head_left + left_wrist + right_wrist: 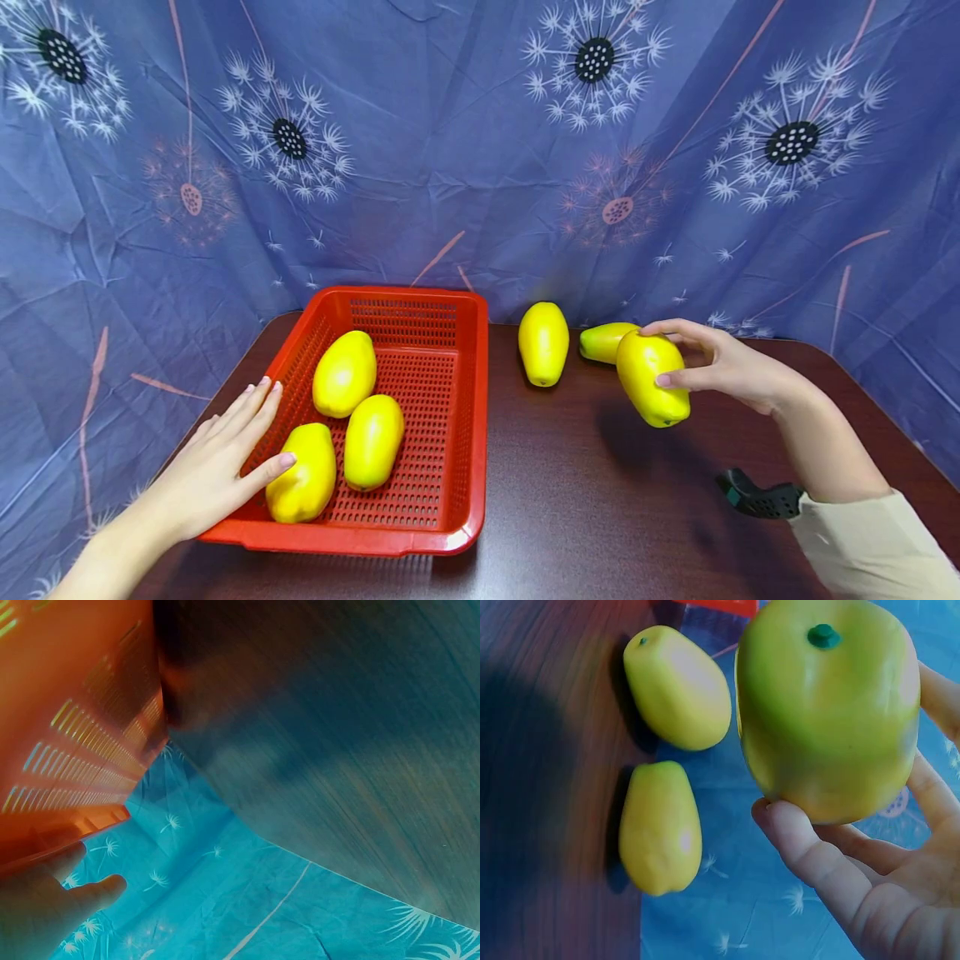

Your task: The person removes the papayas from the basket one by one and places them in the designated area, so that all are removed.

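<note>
Dark brown, wood-grained surface [555,500]. Directly on it: red perforated basket [475,400] at left; right of basket, yellow fruit [543,343]; near that, green-tipped fruit [600,342] on its side.

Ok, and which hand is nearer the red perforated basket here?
The left hand: it is at the left rim of the red perforated basket. The right hand is well off to the basket's right, holding a yellow papaya above the table.
</note>
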Available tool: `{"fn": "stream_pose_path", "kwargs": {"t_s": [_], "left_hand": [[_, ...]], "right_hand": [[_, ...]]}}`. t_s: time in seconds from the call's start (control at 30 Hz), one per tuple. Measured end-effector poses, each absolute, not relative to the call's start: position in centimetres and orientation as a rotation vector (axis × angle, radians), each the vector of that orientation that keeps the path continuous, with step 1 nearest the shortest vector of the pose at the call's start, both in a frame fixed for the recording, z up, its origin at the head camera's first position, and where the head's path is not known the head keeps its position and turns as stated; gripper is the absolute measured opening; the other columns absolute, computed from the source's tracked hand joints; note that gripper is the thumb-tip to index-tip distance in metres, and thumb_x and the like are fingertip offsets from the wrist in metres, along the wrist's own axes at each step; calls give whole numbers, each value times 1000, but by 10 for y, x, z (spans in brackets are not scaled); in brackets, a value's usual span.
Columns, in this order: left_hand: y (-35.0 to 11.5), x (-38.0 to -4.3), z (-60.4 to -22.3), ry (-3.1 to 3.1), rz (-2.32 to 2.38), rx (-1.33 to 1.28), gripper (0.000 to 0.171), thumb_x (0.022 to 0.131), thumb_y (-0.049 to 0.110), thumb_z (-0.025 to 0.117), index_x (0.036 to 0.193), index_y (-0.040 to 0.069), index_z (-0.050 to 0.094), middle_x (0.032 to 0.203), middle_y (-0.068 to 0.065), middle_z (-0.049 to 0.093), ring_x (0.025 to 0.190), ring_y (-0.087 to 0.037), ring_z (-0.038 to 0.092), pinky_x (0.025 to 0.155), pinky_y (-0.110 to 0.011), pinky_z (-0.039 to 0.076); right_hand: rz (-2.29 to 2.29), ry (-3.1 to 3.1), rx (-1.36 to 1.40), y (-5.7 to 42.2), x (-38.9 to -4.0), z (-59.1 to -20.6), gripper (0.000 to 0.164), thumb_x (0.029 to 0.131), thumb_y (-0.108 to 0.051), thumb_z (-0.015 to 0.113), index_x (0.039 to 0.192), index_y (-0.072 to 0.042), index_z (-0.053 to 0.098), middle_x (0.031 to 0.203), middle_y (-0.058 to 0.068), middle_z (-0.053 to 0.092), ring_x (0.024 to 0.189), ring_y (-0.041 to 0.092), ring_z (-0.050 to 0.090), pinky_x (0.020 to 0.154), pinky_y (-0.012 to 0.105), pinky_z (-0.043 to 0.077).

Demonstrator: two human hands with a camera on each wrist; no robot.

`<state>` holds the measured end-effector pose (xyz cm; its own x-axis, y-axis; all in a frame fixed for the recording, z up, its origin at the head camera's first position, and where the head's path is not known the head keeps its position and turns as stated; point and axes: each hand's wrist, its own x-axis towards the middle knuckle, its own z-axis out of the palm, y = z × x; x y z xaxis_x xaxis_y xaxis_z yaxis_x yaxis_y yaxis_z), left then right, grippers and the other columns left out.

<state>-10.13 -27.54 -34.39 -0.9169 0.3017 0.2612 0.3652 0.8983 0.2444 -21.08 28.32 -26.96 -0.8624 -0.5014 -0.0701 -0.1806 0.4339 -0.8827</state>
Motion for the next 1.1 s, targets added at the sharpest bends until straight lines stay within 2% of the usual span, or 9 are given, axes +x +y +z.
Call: {"fn": "stream_pose_path", "kwargs": {"t_s": [0.77, 1.1], "left_hand": [[-274, -102, -343, -2857, -434, -506, 80, 89, 41, 59, 149, 6, 20, 154, -15, 14, 142, -28, 5, 102, -65, 14], [-273, -101, -343, -2856, -431, -509, 79, 90, 41, 58, 149, 7, 19, 155, -14, 13, 142, -25, 4, 102, -65, 13]], "right_hand": [[-1474, 2431, -537, 319, -212, -304, 51, 84, -1, 65, 131, -9, 46, 111, 5, 55, 93, 16, 59, 73, 36, 54], [-1470, 2439, -439, 332, -215, -323, 52, 85, -5, 65, 132, -9, 43, 117, 13, 47, 94, 19, 58, 75, 38, 54]]}}
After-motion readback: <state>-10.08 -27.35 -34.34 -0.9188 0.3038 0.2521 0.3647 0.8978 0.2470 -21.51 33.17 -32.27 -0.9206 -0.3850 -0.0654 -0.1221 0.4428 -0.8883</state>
